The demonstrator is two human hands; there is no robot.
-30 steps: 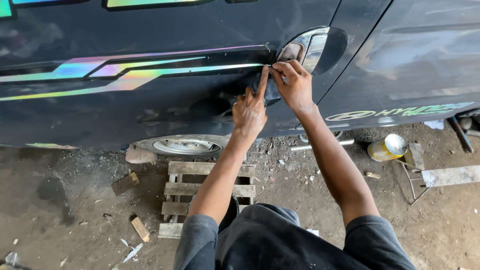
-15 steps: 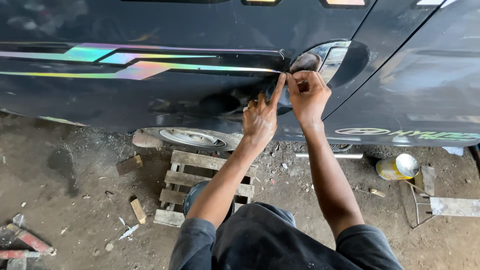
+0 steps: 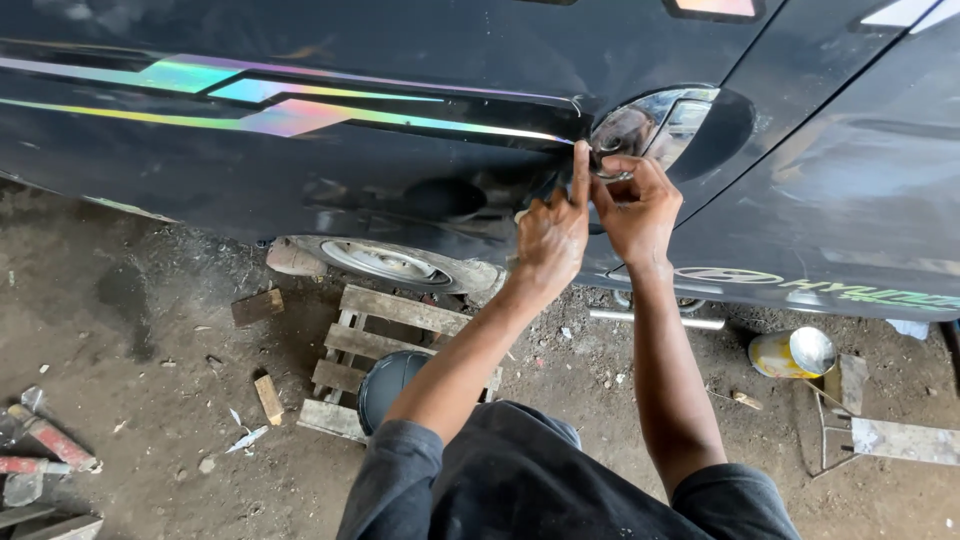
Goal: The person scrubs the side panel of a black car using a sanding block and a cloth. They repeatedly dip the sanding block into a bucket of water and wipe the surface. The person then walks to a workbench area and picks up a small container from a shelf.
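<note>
A dark car door (image 3: 420,190) fills the top of the view, with a rainbow-sheen sticker stripe (image 3: 330,115) running along it toward a chrome door handle (image 3: 655,120). My left hand (image 3: 548,238) has its index finger stretched up and pressed on the right end of the stripe, the other fingers curled. Just right of it, my right hand (image 3: 637,205) pinches thumb and fingers together on the stripe's end, below the handle. The two hands touch.
A small wooden pallet (image 3: 385,345) lies on the dirt floor under the car, beside a wheel rim (image 3: 385,262). A yellow tin (image 3: 790,352) and metal scraps (image 3: 880,430) lie at right. Red tools (image 3: 45,445) and wood offcuts lie at left.
My head has shifted, so the door and the handle sit lower and further right in view. Both hands have stayed at the stripe's end by the handle, left index finger still pressing.
</note>
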